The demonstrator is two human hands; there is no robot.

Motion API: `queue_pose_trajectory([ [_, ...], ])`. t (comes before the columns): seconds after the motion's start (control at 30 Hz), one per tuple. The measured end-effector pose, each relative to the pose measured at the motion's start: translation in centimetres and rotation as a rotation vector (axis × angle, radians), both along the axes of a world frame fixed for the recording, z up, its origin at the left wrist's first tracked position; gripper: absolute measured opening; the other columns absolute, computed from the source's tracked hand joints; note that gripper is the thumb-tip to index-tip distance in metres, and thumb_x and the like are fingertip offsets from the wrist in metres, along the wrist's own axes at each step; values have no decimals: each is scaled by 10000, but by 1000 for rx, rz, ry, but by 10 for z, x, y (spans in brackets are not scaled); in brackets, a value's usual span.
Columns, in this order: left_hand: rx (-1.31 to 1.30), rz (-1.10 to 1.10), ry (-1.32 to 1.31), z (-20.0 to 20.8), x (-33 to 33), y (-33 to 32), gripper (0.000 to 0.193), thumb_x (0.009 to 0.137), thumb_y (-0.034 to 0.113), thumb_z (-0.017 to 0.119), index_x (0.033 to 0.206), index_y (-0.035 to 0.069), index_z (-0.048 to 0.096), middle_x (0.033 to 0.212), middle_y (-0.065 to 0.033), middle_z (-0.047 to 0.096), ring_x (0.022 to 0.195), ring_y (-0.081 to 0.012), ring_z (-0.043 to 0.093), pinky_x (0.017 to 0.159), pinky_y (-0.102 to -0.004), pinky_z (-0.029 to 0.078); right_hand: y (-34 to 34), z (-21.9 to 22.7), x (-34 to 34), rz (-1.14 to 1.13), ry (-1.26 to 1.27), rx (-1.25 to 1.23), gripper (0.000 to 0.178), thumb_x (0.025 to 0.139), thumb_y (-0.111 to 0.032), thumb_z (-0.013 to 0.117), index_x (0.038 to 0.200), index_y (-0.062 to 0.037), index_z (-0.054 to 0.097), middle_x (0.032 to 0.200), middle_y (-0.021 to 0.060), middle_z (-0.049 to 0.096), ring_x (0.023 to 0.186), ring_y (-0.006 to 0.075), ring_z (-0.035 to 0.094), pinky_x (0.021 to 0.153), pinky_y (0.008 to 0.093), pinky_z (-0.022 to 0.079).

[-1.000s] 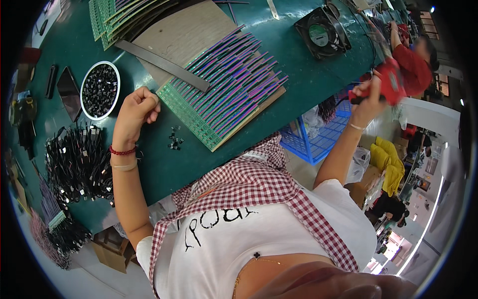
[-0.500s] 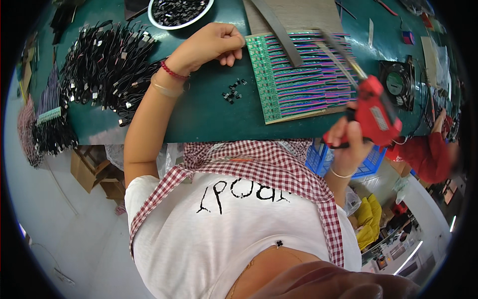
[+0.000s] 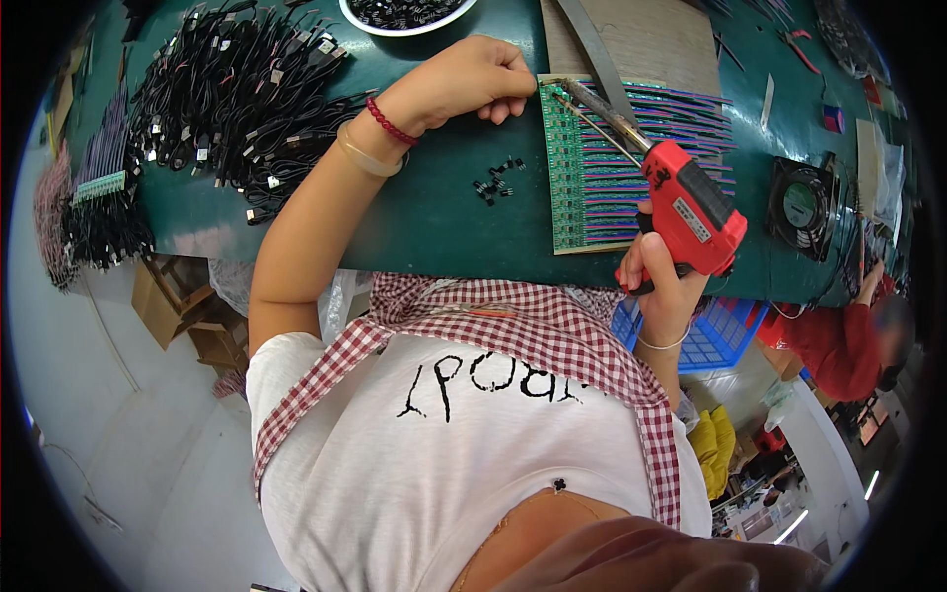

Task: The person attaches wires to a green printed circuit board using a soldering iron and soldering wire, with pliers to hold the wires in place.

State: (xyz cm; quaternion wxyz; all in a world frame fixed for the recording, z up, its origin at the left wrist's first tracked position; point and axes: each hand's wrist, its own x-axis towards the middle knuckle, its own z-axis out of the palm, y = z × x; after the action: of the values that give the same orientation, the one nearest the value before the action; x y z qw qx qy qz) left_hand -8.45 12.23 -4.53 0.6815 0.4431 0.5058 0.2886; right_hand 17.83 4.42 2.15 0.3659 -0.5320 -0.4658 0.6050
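Observation:
My right hand (image 3: 663, 288) grips a red soldering gun (image 3: 695, 212) by its handle, fingers around the trigger area. The gun's thin tip reaches the upper left corner of a green circuit board panel (image 3: 565, 187), close to my left fingertips. My left hand (image 3: 480, 79) is closed in a pinch at that corner; whatever it pinches is hidden by the fingers. Rows of purple and black wires (image 3: 656, 163) run rightward from the panel. A grey metal bar (image 3: 604, 59) lies across the upper wires. Several small black connectors (image 3: 500, 183) lie loose left of the panel.
A white bowl (image 3: 414, 30) of small black parts stands at the far side. Black USB cables (image 3: 232, 109) are heaped at left. A fan (image 3: 804, 202) and red-handled pliers (image 3: 801, 49) lie at right. A blue crate (image 3: 715, 340) is below the table edge. A co-worker's red sleeve (image 3: 829, 340) shows at right.
The soldering gun has swung left and up, its tip moving from over the wires to the panel's corner. My left hand stays pinched beside that corner. The whole view has shifted slightly.

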Motion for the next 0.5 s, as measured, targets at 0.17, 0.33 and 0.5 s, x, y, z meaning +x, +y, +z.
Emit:
queue_pose_trajectory([
  [0.17,-6,34,-18,2,1,0,134,789,138,560,698,44,532,620,-24,575,479,-49,494,430,-174,380,0,2,1,8,-75,34,305,838,-56,524,1105,80,468,554,56,469,415,102,418,404,244,367],
  [0.33,-20,47,-30,4,1,0,118,766,115,573,703,19,546,618,-43,584,463,-65,500,421,-188,390,0,4,2,-6,-8,36,306,839,-60,532,1107,75,470,564,59,478,415,102,419,403,246,369],
  [0.5,-8,47,-10,5,3,-2,160,800,145,556,667,71,506,603,-6,561,462,-33,453,427,-157,364,3,0,-1,-2,-11,34,311,836,-57,540,1109,74,470,563,59,479,415,102,422,402,246,370],
])
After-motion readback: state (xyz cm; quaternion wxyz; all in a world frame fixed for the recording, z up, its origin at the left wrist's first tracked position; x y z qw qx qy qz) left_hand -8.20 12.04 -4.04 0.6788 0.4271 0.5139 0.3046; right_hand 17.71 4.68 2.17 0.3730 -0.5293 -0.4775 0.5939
